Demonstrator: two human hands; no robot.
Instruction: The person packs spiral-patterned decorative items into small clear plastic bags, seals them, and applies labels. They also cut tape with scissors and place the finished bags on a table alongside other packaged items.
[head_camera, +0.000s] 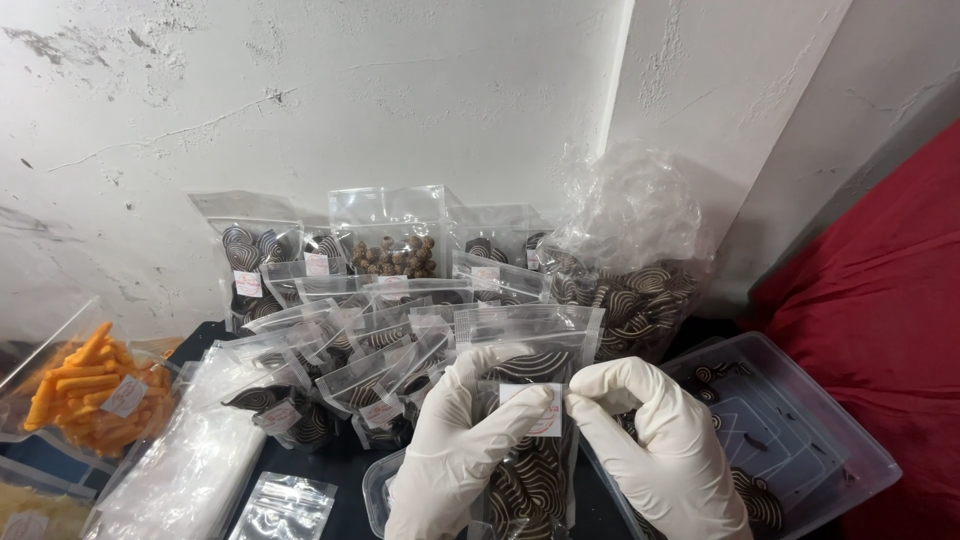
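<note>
Cracked white plaster wall behind, dark surface (345, 470) below, crowded with stock. Both hands gloved in white: left hand (455, 455) and right hand (655, 450) each pinch the upper part of one clear zip pouch (530, 420), thumbs and forefingers closed on either side of its small white label (533, 408). Pouch is upright, centre foreground, filled with dark swirl-patterned biscuits (striped brown and cream). Behind it, a heap of filled pouches (370, 340) of the same kind, a few standing against the wall. Big crumpled plastic bag (630, 270) of loose swirl biscuits sits behind right. Clear plastic tub (800, 430) on the right, just beside the right hand, a few biscuits inside. Pouch of orange sticks (90, 395) far left; stack of empty pouches (190, 470) near it. Red fabric (880, 310) at right edge.
</note>
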